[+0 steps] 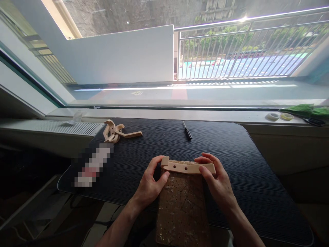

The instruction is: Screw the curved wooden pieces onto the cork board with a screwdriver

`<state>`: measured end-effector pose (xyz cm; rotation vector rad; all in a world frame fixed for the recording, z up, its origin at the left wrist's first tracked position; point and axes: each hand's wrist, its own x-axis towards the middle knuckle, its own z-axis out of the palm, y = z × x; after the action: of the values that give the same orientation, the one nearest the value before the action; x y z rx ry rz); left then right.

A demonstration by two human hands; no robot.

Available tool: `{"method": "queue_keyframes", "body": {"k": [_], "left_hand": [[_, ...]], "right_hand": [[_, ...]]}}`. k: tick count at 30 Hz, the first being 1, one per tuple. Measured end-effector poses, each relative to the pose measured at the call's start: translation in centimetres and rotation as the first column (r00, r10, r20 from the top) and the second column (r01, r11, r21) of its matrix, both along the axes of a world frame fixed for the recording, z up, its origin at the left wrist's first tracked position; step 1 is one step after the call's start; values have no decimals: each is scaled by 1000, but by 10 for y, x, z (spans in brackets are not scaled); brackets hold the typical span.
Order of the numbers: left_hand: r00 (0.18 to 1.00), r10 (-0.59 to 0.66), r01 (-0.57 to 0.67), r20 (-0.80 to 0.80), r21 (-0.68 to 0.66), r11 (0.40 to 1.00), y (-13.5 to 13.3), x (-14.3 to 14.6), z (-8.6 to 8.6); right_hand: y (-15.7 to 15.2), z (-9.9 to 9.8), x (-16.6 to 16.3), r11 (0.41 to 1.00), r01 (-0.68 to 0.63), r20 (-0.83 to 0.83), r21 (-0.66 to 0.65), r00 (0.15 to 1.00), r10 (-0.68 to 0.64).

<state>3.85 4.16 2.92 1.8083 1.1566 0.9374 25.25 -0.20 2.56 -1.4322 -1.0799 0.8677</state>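
A pale wooden strip with holes lies across the far edge of a brown perforated board on the black table. My left hand pinches the strip's left end between thumb and fingers. My right hand grips its right end, fingers curled over the top. The board reaches toward me past the table's front edge.
A heap of similar curved wooden pieces sits at the table's far left. A black screwdriver lies at the far middle. The black ribbed table mat spreads to both sides. Tape rolls and green cloth rest on the sill at right.
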Motion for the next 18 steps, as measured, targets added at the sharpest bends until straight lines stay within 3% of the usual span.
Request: {"method": "queue_keyframes", "body": {"k": [5,11,16,18], "left_hand": [[1000,12,-13,18,12,1000,0,-1,-2],[1000,19,-19,15,40,999,1,2,-1],[1000,16,-16,10,46,999,-1,-10,-3],[998,69,-68,-5,82,994,2,-21,-2]], "right_hand": [[-3,3,12,999,26,38,48,999,-28],[-3,7,8,999,31,149,-36,988,-25],[-2,12,12,997,54,101,55,993,-59],[-1,7,22,988,115,91,98,988,-124]]}}
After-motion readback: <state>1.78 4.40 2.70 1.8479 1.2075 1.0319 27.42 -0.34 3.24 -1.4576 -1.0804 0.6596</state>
